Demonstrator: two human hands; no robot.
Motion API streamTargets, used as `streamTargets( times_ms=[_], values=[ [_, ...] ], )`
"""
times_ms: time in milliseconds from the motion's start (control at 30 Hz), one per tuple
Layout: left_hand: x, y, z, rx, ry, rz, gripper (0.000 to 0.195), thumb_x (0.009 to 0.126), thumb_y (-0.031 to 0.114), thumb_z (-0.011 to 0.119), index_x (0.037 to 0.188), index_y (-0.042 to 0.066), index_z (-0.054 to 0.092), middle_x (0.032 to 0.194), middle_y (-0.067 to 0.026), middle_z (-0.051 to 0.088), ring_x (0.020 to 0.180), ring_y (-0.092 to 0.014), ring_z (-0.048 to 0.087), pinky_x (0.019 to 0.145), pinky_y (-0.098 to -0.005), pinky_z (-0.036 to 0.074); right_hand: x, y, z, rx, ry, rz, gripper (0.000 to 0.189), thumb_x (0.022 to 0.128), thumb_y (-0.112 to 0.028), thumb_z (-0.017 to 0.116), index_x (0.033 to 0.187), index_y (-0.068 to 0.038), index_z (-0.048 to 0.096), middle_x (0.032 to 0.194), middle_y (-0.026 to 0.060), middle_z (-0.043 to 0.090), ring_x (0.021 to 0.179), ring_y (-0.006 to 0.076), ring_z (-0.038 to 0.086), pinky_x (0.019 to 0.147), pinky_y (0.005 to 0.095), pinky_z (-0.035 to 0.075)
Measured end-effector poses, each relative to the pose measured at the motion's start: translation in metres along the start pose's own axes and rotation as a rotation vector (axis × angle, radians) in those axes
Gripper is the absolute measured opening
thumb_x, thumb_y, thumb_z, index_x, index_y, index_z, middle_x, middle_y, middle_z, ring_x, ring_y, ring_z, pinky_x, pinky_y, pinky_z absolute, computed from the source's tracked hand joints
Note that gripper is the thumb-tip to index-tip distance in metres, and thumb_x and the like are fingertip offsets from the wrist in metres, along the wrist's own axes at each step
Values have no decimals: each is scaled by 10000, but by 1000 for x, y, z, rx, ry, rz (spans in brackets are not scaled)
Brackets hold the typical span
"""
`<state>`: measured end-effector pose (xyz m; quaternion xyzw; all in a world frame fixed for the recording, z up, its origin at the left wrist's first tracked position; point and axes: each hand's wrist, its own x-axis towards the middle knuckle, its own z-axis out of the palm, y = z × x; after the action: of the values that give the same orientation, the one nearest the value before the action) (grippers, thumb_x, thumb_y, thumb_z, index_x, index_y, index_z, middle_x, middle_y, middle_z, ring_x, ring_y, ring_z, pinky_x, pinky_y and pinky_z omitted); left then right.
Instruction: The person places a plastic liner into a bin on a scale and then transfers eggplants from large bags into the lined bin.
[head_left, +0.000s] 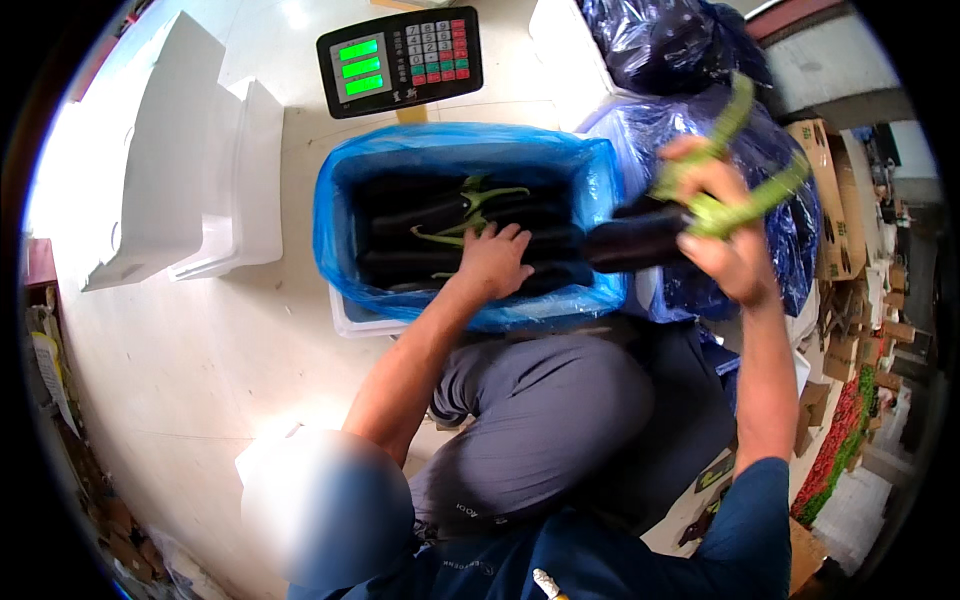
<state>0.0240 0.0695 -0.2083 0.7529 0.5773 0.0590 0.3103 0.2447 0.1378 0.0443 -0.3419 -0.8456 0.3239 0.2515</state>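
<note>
Dark purple eggplants (420, 217) with green stems lie in a box lined with a blue plastic bag (330, 225). My left hand (495, 262) rests on the eggplants in the box, its fingers spread by their green stems. To the right, my right hand (720, 225) grips eggplants (637, 240) by their thick green stems, partly blurred. Their dark bodies point left, over the right rim of the box. Behind that hand is a bulging blue plastic bag (780, 262).
A weighing scale's display and keypad (401, 61) stands beyond the box. White foam boxes (165, 150) are at the left. A dark plastic bag (645, 45) lies at the top right, with cardboard boxes (832, 202) further right. My bent leg (555, 420) is close to the near side.
</note>
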Motion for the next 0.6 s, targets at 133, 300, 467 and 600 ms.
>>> streamTargets(
  times_ms=[133,300,467,600],
  values=[
    [-6,6,6,99,4,43,661,871,393,669,1430,90,485,1502,-140,448,1387,-421,392,1115,-559,319,74,48,77,22,-228,-28,329,704,-199,701,947,-32,555,1128,208,548,1092,347,539,958,436,439],
    [-12,8,8,71,-24,44,682,863,407,668,1425,64,493,1523,-240,373,1420,-414,339,1162,-529,264,97,86,155,-358,-446,-170,472,718,-310,656,1000,68,646,1212,277,557,1150,444,525,1040,493,411],
    [-20,2,12,-19,22,152,642,866,394,670,1388,47,533,1531,-276,340,1449,-432,280,1195,-518,214,122,71,167,-477,-647,32,494,719,-318,628,1042,52,682,1203,256,570,1161,409,523,1032,457,419],
    [-15,-2,4,3,-12,180,636,864,387,674,1385,50,537,1534,-275,338,1440,-432,295,1193,-512,224,124,76,175,-624,-767,53,485,716,-304,625,1041,48,699,1183,233,588,1136,378,543,1007,439,429]
  ],
)
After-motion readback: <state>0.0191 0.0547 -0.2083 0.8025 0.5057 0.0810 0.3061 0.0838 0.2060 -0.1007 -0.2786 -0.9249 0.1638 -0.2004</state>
